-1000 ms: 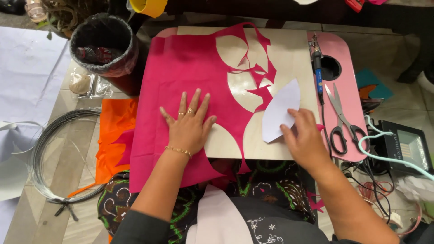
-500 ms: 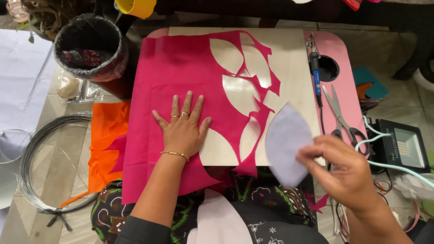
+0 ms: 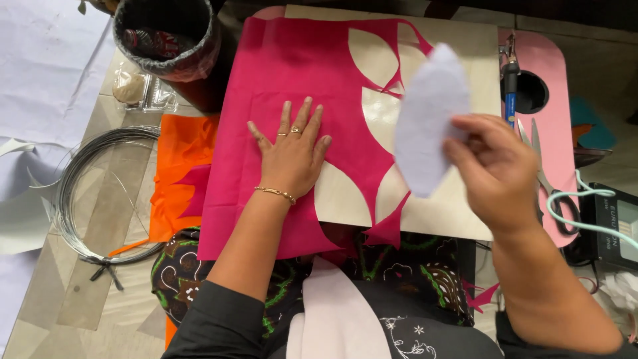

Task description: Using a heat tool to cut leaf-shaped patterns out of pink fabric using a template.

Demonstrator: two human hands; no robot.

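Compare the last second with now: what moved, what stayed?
The right hand picked the white petal-shaped template up off the board, where it had lain flat, and now holds it raised and tilted above the cut-outs. The left hand stayed pressed flat, fingers spread, on the pink fabric. The scissors, wire coil and orange fabric stayed where they were.

Scissors [image 3: 541,174] partly behind right hand [image 3: 498,169], bin [image 3: 166,40] cut off at top edge
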